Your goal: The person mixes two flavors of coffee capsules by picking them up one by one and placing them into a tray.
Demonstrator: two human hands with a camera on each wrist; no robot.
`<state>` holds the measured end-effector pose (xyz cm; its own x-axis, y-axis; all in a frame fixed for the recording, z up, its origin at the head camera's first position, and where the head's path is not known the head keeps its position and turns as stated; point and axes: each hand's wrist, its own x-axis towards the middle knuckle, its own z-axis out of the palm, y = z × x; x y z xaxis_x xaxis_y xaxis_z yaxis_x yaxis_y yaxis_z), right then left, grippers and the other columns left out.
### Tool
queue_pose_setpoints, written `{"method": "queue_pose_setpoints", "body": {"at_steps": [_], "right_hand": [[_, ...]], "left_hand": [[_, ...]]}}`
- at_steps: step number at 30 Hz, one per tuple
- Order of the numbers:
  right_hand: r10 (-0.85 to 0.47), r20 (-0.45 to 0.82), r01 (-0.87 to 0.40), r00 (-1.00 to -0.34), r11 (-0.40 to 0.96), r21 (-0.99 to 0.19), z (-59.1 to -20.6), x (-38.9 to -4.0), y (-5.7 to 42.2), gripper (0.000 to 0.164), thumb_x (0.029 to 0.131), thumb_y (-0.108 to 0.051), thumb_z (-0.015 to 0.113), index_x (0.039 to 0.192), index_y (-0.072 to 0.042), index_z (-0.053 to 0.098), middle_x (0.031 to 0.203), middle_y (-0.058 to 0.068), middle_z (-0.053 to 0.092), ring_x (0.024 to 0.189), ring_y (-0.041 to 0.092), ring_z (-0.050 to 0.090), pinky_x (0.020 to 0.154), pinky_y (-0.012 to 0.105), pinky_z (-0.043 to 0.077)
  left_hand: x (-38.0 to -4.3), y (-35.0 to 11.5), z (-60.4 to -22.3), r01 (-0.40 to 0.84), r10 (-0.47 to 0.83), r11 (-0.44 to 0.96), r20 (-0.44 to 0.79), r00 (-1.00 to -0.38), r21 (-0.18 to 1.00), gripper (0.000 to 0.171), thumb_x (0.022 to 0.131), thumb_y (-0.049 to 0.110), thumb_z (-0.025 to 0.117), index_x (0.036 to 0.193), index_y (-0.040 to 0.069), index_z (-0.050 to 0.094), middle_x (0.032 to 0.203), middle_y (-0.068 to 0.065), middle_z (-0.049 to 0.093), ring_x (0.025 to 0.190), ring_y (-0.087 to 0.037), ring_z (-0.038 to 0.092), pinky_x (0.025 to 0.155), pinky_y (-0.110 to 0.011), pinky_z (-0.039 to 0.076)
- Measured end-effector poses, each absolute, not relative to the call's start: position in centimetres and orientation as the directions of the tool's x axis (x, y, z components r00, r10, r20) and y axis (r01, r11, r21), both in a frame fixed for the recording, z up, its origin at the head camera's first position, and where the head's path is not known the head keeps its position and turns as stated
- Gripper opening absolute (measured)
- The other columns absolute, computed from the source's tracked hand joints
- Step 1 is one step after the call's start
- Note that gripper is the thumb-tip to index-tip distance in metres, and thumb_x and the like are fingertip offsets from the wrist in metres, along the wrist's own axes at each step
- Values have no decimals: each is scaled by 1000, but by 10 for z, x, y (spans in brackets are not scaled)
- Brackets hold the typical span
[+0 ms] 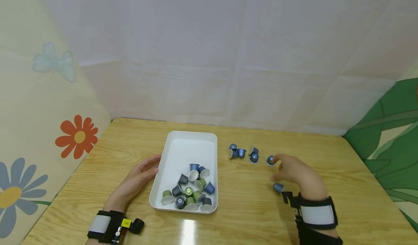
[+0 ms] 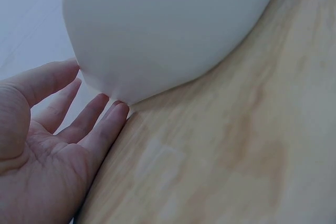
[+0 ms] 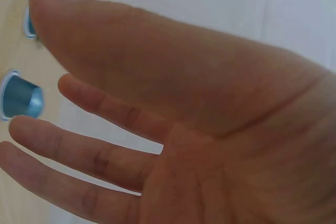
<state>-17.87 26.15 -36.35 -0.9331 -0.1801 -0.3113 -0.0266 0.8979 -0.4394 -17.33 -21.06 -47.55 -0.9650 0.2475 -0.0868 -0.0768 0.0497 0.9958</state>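
your right hand [image 1: 295,172] spread wide, holding nothing, fingertips by small blue foil-lidded coffee capsule [image 1: 270,160]: light, slick, dentable; pinch its tapered sides. left hand [image 1: 141,174] flat against white plastic tray [image 1: 183,147].

Glossy wooden table [image 1: 248,205]; matt white plastic tray [image 1: 183,149]; shiny metallic capsules [image 1: 241,153]

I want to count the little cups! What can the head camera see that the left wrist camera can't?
Only the head view shows the mixed capsules in the tray, the blue capsules loose on the table, and the right hand reaching among them. Only the left wrist view shows the left palm up close. Both show the left hand against the white tray.
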Motion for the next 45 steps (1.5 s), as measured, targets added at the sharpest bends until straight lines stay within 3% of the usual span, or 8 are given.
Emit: {"method": "queue_pose_setpoints", "body": {"at_steps": [5,13,19,27,37,45], "right_hand": [[-168,-345,-8,-923,908,-419,-373,-184,262,60,76,-14,86,121,12,55,104,23,62,91,32,59,78,50,51],[-123,-402,46,-907,922,-384,-384,-186,263,64,71,-21,90,115,12,57,107,23,62,95,35,59,80,52,52],[-74,-450,111,-890,921,-372,-390,-186,266,45,74,-14,87,102,7,58,92,12,59,84,29,57,70,43,52],[-66,-446,123,-892,916,-381,-393,-186,267,34,72,-2,81,96,5,59,87,11,57,79,28,55,65,39,50],[-57,-442,139,-895,907,-398,-393,-186,267,29,71,4,76,95,5,60,86,11,57,76,27,55,60,35,50],[-84,-424,113,-902,902,-418,-393,-186,267,8,77,2,73,82,1,66,79,7,59,69,22,56,56,33,51]], "left_hand": [[-173,-211,-475,-78,247,48,-88,-965,996,63,97,22,65,151,5,37,156,-14,35,143,-28,33,100,-17,41],[-173,-211,-474,-77,247,44,-86,-965,996,63,97,21,64,151,4,37,155,-14,36,142,-28,34,99,-17,41],[-172,-210,-474,-81,246,42,-89,-965,996,64,97,22,65,151,5,37,156,-14,36,142,-28,33,100,-17,41],[-171,-210,-472,-82,249,32,-87,-964,996,63,97,21,65,151,4,36,156,-14,35,142,-28,33,100,-17,41],[-171,-210,-473,-73,247,33,-79,-966,997,62,98,18,63,151,2,35,156,-16,35,142,-29,33,100,-18,41],[-172,-211,-476,-49,256,23,-53,-965,999,60,98,16,62,150,0,36,154,-18,37,140,-29,35,100,-20,42]]}}
